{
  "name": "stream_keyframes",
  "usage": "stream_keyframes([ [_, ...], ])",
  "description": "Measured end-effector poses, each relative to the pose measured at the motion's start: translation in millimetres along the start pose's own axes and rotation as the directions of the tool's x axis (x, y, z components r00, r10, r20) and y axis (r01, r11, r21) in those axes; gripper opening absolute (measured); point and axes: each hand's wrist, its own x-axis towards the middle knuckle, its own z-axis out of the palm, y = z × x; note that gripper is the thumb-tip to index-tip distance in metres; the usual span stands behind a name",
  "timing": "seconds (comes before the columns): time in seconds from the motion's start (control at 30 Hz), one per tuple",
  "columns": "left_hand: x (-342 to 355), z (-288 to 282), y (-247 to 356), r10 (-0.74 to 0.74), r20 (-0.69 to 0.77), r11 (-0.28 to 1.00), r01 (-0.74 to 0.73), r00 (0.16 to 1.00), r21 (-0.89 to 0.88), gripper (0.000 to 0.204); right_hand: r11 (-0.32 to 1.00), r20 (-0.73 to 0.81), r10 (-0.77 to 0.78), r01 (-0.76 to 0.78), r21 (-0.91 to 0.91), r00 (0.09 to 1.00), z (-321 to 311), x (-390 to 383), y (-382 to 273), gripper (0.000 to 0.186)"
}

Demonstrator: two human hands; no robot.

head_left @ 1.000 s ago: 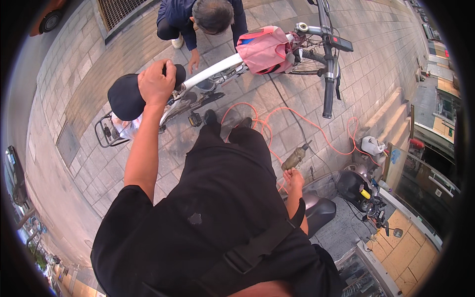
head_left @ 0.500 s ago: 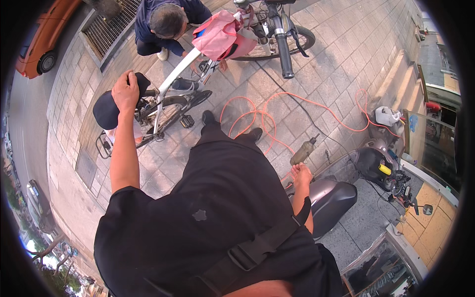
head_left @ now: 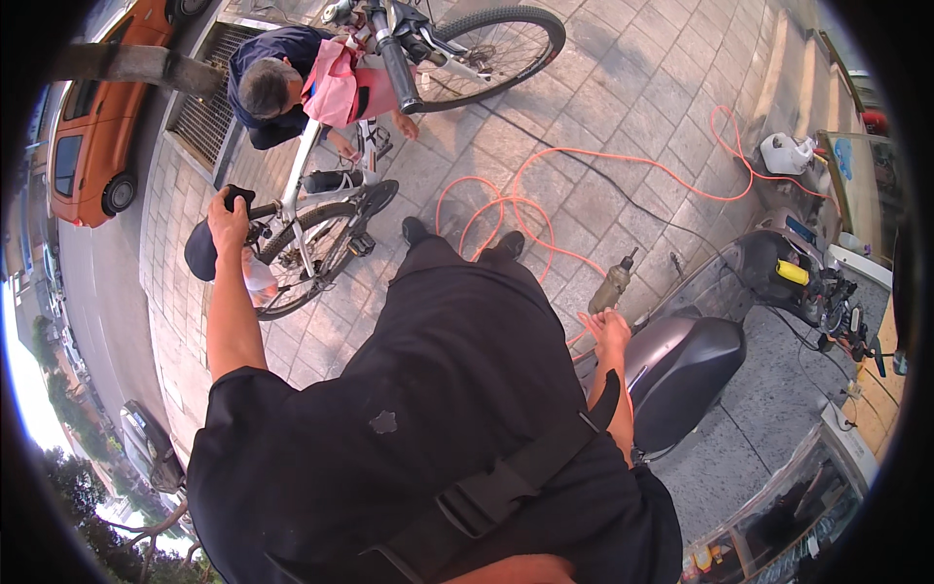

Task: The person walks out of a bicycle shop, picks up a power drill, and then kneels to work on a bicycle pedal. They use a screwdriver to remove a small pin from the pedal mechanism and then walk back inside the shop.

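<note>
My left hand (head_left: 228,222) is closed on the black saddle (head_left: 200,253) of a white-framed bicycle (head_left: 298,175), which stands upright to my left, a pink bag (head_left: 341,88) over its frame. A person in dark clothing (head_left: 261,90) crouches on its far side, hands low by the frame. Low on my right, my right hand (head_left: 610,329) has its fingers at the lower end of an olive cylindrical tool (head_left: 613,284) with a narrow tip, holding it.
An orange hose (head_left: 662,177) and dark cable loop over the paving near my feet. A scooter (head_left: 681,384) is at my right, with a white plastic container (head_left: 786,153) and steps (head_left: 778,73) beyond. An orange car (head_left: 95,146), tree trunk (head_left: 122,60) and metal grate (head_left: 183,127) are at left.
The bicycle's front has swung up and leftward in the picture, as has the crouching person. More of the orange car and scooter shows. My hands keep their holds.
</note>
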Motion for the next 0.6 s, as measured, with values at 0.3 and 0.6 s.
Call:
stream_keyframes([
  [0.3, -96.4, 60.3, 84.1, -0.081, 0.321, 0.966, 0.154, 0.944, -0.208, 0.052, 0.999, -0.065, 0.02, -0.018, 0.028, 0.998, -73.9, 36.3, -15.8, 0.021],
  [0.6, -213.0, 89.0, 172.4, 0.052, 0.56, 0.95, 0.133, 0.827, -0.284, 0.051, 0.999, -0.035, 0.037, -0.036, 0.034, 0.999, -95.1, 51.0, -37.4, 0.026],
])
